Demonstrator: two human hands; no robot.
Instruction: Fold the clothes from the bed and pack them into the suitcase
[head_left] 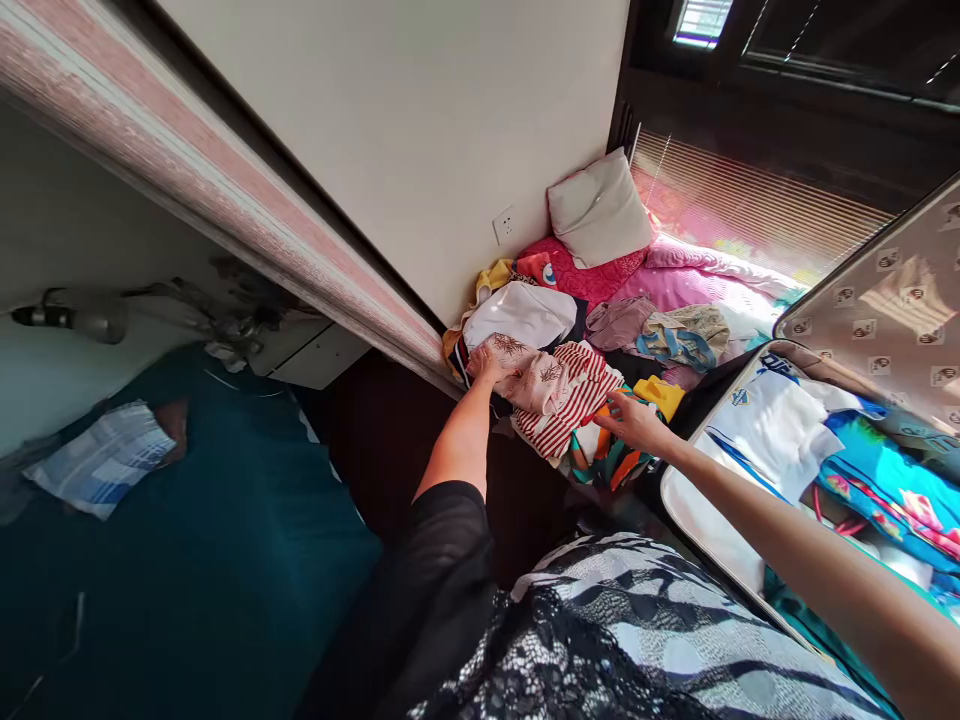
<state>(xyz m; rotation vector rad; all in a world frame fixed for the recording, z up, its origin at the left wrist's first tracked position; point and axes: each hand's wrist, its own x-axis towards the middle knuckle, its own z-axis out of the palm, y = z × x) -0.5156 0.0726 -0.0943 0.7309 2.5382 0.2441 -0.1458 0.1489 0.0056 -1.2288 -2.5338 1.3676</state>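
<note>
My left hand [486, 362] lies on the edge of a pale pink garment with a brown leaf print [536, 378]. Its fingers look stretched out over the cloth. My right hand [628, 422] reaches in from the other side, fingers apart, the tips at a red-and-white striped garment [577, 385] and a multicoloured cloth [589, 455] under it. A white garment with dark edges [521, 315] sits just behind the pink one. A yellow cloth [660, 396] pokes out beyond my right fingers.
An open suitcase [686, 500] with folded clothes stands at the right, its patterned lid [892, 300] raised. Behind the pile are a pale cushion [600, 210] and pink bedding [690, 265]. A wall and pinkish frame [247, 225] separate off a teal-covered bed [225, 540] at the left.
</note>
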